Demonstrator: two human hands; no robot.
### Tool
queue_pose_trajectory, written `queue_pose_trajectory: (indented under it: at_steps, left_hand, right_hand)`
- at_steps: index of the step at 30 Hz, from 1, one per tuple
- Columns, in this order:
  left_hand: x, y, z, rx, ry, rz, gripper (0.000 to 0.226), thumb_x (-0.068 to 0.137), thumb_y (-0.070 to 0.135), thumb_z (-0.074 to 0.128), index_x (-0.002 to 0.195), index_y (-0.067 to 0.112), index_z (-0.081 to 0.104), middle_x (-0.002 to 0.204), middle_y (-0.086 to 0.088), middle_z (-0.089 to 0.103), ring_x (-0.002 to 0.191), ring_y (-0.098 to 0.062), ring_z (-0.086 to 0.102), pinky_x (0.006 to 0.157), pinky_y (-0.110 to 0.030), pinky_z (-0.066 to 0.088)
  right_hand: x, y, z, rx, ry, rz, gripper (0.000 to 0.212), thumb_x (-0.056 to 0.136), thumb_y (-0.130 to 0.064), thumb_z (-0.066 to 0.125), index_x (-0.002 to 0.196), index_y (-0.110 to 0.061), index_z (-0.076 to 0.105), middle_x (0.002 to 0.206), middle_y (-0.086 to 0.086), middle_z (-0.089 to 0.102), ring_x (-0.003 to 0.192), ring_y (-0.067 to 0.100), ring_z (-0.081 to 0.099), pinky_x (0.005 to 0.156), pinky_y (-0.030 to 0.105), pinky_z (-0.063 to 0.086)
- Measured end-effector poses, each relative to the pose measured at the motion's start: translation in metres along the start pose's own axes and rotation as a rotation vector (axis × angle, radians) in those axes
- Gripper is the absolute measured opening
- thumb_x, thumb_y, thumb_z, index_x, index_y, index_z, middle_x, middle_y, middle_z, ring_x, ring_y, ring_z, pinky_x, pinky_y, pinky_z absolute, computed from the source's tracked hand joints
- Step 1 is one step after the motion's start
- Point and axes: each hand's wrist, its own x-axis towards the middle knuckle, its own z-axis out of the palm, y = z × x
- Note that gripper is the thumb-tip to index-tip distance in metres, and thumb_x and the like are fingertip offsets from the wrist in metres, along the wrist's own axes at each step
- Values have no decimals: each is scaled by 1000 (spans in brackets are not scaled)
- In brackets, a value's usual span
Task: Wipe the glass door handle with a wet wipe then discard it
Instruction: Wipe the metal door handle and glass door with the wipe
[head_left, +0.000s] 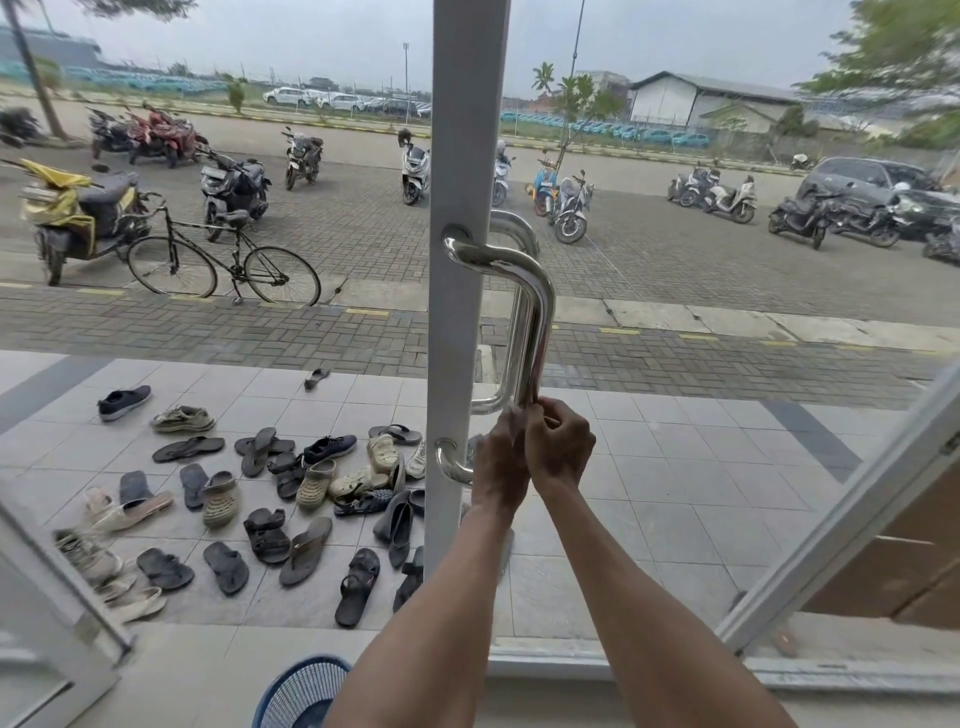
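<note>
A shiny steel door handle (537, 312) curves out from the white door frame (462, 156) and runs down to a lower mount. Both my hands meet at the handle's lower end. My left hand (501, 457) wraps the bar from the left, and my right hand (558, 444) grips it from the right with curled fingers. A sliver of white wet wipe (516, 415) shows between the two hands against the bar; most of it is hidden. I cannot tell which hand holds the wipe.
A blue mesh basket (304, 693) sits on the floor at the bottom edge, left of my arms. Outside the glass lie several shoes and sandals (291, 493) on the tiles. The second door leaf (841, 519) stands ajar at right. Motorbikes and a bicycle are parked beyond.
</note>
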Motion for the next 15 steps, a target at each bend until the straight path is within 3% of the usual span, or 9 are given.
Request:
queue_pose_trajectory:
  at_steps: [3,5,7,9,10,11,13,15]
  left_hand:
    - [-6,-19,6,151,-22,-16,18,103,11,49,107,5,65,91,-19,73,86,-36,68,74,-45,53]
    - [-14,-34,9,316,-128,-68,18,101,1,45,106,7,61,96,-18,71,93,-35,69,79,-44,55]
    - [-20,-49,8,510,-239,-70,37,94,-9,46,125,11,54,119,-14,66,114,-31,64,97,-40,53]
    - [-21,-59,4,740,-354,-20,63,92,-8,47,151,10,31,154,-11,41,144,-28,38,122,-45,29]
    - [-21,-59,0,837,-403,-9,71,93,-3,48,156,8,19,162,-10,27,152,-27,24,126,-50,16]
    - [-20,-58,-3,884,-433,-4,74,94,3,50,158,7,13,164,-9,20,154,-27,17,126,-54,8]
    - [-21,-52,-4,842,-465,47,77,89,12,57,154,4,16,159,-11,26,152,-29,21,126,-52,10]
    - [-26,-49,-3,730,-501,80,85,83,8,58,154,1,12,159,-12,24,153,-29,18,126,-49,10]
  right_hand:
    - [0,0,2,7,38,19,23,82,-25,58,91,-22,79,84,-3,77,77,12,68,62,17,42]
    - [-1,4,4,7,52,19,26,82,-25,56,94,-22,79,87,-2,78,81,16,69,68,23,47]
    - [0,8,6,16,61,4,29,80,-27,54,94,-23,79,88,-2,78,82,15,69,73,26,52]
    - [2,10,7,17,67,1,30,80,-28,53,94,-24,79,86,-3,78,81,14,69,74,28,54]
    - [3,11,7,16,69,4,30,81,-29,53,94,-23,79,86,-3,78,81,14,69,74,28,54]
    - [3,12,8,16,72,7,30,81,-29,53,94,-23,79,85,-3,78,80,14,69,73,28,54]
    - [1,11,10,19,85,8,29,82,-29,52,92,-22,79,84,-2,77,79,15,69,70,25,50]
    - [0,10,14,19,110,16,28,85,-28,52,89,-19,79,81,1,77,76,18,68,65,24,46]
